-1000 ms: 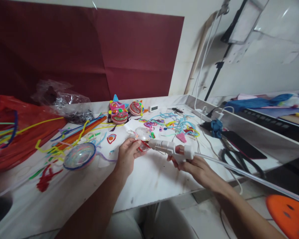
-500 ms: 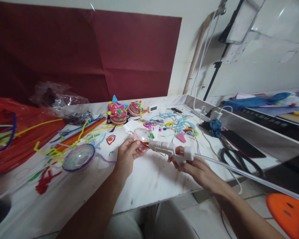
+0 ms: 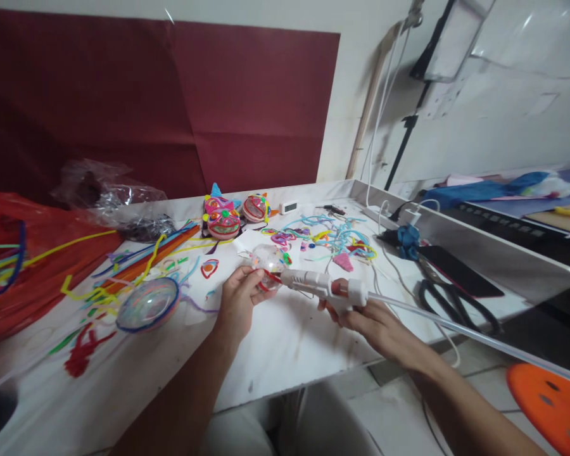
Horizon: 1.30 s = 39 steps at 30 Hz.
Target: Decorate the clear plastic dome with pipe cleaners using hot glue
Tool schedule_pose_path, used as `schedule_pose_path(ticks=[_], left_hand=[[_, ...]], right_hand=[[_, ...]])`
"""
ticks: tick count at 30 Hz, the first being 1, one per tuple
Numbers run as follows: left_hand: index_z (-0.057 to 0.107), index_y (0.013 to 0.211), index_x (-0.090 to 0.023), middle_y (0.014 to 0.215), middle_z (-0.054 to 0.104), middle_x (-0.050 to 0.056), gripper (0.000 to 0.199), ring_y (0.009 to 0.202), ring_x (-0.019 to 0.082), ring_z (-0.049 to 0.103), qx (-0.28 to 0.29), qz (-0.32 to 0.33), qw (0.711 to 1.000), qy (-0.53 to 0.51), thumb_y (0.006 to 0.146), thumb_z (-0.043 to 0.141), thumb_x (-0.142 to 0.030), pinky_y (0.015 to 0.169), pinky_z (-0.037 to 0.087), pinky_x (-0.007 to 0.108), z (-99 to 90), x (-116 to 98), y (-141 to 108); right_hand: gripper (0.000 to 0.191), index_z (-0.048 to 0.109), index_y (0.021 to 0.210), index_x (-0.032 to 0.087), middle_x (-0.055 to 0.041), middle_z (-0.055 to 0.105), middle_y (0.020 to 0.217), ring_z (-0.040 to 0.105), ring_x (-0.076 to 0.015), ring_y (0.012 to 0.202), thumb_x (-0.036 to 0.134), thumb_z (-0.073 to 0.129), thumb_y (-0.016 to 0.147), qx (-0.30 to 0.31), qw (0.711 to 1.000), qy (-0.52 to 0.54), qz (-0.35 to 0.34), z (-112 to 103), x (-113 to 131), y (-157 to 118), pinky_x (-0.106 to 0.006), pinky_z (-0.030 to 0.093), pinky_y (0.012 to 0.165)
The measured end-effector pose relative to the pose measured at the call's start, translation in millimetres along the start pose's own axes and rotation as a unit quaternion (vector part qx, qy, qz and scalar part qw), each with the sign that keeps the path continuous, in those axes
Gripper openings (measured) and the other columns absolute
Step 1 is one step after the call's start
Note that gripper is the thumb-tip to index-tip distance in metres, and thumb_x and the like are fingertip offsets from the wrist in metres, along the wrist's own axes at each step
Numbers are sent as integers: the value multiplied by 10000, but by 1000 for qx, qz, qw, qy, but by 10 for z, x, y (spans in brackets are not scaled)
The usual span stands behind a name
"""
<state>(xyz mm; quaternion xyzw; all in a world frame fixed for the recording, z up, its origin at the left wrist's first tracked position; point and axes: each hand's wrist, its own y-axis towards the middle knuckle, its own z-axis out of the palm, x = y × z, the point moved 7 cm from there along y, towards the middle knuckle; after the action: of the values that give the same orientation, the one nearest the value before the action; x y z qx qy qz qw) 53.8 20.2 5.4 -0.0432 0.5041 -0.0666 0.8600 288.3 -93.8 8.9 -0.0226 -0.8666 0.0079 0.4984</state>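
Red-trimmed clear dome (image 3: 269, 282) sits pinched in left fingers (image 3: 241, 272); right fingers (image 3: 332, 313) grip a glue gun (image 3: 308, 282), whose nozzle (image 3: 278, 277), slipping, could burn the left thumb (image 3: 255, 277).

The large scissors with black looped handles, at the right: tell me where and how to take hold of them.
Best, I judge, by the black handle loops, coming from the person's near right side: the wide loops face the near table edge, while the metal blades point away, alongside the flat black rectangular slab.
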Motion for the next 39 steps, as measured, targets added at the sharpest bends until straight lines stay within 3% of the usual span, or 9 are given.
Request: schedule_pose_path(ticks=[9,16,25,34,39], left_hand=[[593,751,-222,663,743,-32,434,602,179,727,4,4,1000,6,551,975,-271,631,705,354,14,-23,-23],[590,799,-217,727,771,-8,434,645,191,752,10,-2,1000,7,606,976,-262,630,690,334,3,-24,-17],[557,814,-230,740,757,-18,426,655,201,759,11,-4,1000,15,665,955,-255,702,717,390,-12,-26,-8],[550,833,-230,755,763,-10,430,658,204,761,9,-7,1000,20,658,942,-259,685,708,383,-3,-23,-21],[557,853,-231,763,760,-22,429,679,213,775,12,-7,1000,23,673,944,-269,765,720,435,-6,-14,-13]], right_hand=[[486,855,1029,209,-129,804,1092,741,-368,1095,579,552,942,11,999,-30,-13,-6,183,-4,-507,612,1011],[537,873,1066,220,-128,824,1111,751,-389,1112,628,549,933,7,1000,-16,-7,-12,167,-40,-550,611,1048],[552,864,1090,236,-124,834,1188,745,-407,1193,670,577,906,7,1000,3,-4,-13,122,-60,-574,584,1098],[508,851,1081,226,-143,809,1155,745,-394,1124,606,558,914,-4,1000,-12,-16,-7,231,-35,-596,580,1094],[474,864,1097,239,-132,834,1159,756,-392,1123,587,586,937,-8,1000,-2,-23,4,221,-19,-577,599,1070]])
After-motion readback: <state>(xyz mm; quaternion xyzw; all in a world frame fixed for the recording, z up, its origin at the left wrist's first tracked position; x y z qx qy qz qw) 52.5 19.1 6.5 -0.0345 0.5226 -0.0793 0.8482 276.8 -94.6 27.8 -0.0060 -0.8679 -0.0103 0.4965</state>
